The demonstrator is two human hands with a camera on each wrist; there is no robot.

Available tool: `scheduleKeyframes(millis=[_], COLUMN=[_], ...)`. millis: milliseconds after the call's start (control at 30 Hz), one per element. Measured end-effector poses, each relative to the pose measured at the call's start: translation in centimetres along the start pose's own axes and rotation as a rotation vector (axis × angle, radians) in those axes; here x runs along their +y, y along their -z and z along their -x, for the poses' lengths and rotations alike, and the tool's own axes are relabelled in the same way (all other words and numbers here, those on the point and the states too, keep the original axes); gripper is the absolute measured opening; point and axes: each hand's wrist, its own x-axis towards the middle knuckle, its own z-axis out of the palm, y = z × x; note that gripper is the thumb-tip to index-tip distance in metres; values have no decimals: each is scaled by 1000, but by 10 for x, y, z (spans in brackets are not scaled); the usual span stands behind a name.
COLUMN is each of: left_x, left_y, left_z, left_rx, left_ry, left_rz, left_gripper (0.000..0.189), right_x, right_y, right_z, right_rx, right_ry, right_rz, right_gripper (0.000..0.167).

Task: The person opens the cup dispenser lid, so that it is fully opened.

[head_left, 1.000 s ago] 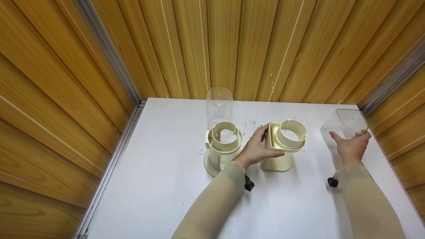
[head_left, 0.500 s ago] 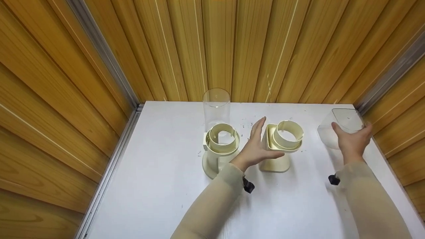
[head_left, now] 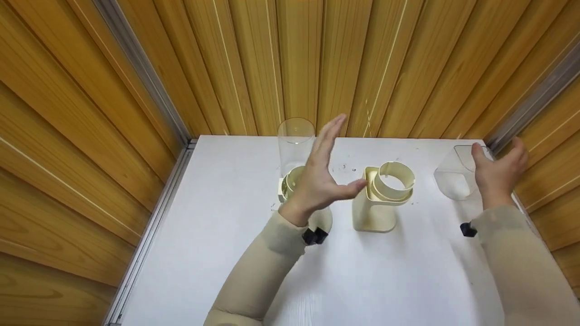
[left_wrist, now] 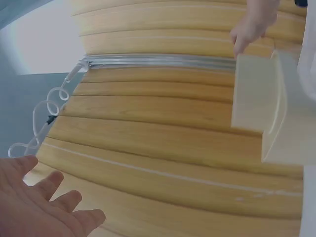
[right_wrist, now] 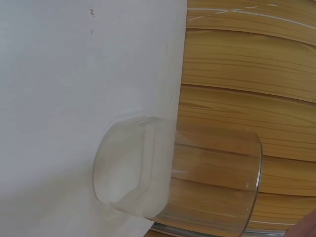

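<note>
My left hand [head_left: 319, 176] has its fingers spread and holds nothing; in the left wrist view it appears at lower left, apart from everything. Right of it stands a cream stand [head_left: 376, 219] with a round collar [head_left: 395, 182] on top, also seen at the right of the left wrist view. Behind my left hand, a second cream stand [head_left: 321, 224] is mostly covered. My right hand [head_left: 500, 176], thumb and fingers parted, is beside a clear container [head_left: 453, 179] with one flat side. The right wrist view shows this clear container [right_wrist: 207, 177] upright, a fingertip [right_wrist: 303, 228] apart from its rim.
A clear cylinder [head_left: 294, 151] stands upright at the back, behind the covered stand. Wood-patterned panels [head_left: 299, 68] rise at the back and sides of the white table [head_left: 217, 217]. Small dark specks dot the tabletop near the back. Each wrist carries a small black device [head_left: 468, 229].
My left hand has let go of the right-hand cream stand and moved left and up. My right hand has come off the clear container, shifting right. Both things stay standing.
</note>
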Motion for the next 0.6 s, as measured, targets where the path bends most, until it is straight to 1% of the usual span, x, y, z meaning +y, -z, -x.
scheduleKeyframes(millis=[67,133,233,300,367,433,500,600], left_x=[2,0,-10,-19,-27,-35,-41,-51], left_y=[20,40,68,86,101,115,129,146], left_z=[-5,-8,-10,-12,-12,-13,-13,-14], left_rx=[45,77,114,124,135,137,138,138], left_ry=[-19,-2,62,102,137,173,208,249], left_rz=[-80,-163,-264,-324,-376,-437,-504,-620], left_gripper=[124,125,123,122,121,121,120,120], right_x=[-5,-12,-20,-25,-26,-29,-31,-35], right_y=[2,4,7,7,7,5,2,-3], right_z=[-3,-3,-2,0,1,2,3,5], right_rx=[17,23,-3,-25,-43,-52,-61,-62], right_ry=[44,75,93,100,112,141,193,308], right_rz=[15,37,67,85,98,114,132,188], right_gripper=[98,98,99,99,99,98,96,93])
